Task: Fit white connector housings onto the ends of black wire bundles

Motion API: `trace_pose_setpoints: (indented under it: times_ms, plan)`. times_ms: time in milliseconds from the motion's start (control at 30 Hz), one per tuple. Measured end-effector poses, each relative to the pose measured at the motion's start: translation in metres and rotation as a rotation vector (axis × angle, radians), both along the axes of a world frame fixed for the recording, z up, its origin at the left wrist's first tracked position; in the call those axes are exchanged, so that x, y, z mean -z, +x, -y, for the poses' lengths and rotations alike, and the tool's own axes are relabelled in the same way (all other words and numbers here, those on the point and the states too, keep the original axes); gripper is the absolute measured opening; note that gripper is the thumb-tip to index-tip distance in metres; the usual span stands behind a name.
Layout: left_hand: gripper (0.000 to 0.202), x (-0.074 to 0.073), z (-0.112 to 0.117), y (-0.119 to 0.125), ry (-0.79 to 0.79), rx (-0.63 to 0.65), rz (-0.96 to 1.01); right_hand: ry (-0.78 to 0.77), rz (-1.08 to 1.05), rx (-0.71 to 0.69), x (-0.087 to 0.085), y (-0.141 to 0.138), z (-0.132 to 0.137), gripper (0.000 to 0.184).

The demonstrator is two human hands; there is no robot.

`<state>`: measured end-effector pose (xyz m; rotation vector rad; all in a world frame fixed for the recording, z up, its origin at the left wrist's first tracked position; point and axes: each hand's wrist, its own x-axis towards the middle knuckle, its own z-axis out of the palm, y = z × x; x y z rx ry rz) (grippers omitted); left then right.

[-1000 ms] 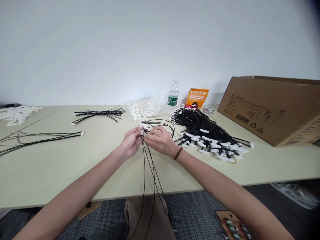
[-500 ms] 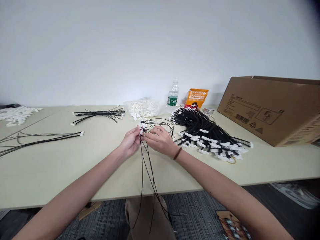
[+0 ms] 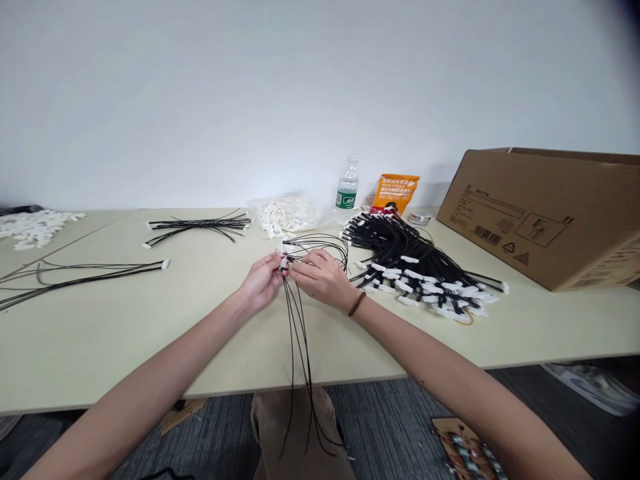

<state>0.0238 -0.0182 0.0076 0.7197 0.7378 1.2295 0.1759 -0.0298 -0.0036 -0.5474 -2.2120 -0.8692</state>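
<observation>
My left hand pinches a white plastic connector in front of me, just above the table. Close against it, my right hand is closed with its fingertips on the thin black wires at the connector. Several of these wires hang down past the table edge over my lap. Others loop out to the right behind my right hand. Exactly which wire the right fingertips grip is hidden by the fingers.
To the right lie a big pile of black cables with white connectors and a cardboard box. Behind are a bag of white connectors, a bottle and an orange packet. Leftward lie wire bundles and loose white connectors.
The hanging wires have swung slightly and bunched closer together. Both hands stay nearly in place at the connector, and the view has shifted a little.
</observation>
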Motion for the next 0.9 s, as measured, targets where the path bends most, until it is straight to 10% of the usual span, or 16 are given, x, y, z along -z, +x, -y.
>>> trace_pose_setpoints:
  times_ms: [467,900]
  plan:
    - [0.007,0.003,-0.004,-0.003,0.022,-0.063,-0.046,-0.299,-0.471,-0.171,-0.002,-0.005,0.007,0.015]
    - [0.012,0.007,-0.006,-0.005,-0.065,-0.234,-0.11,-0.818,-1.836,-0.743,-0.051,0.043,-0.014,0.015]
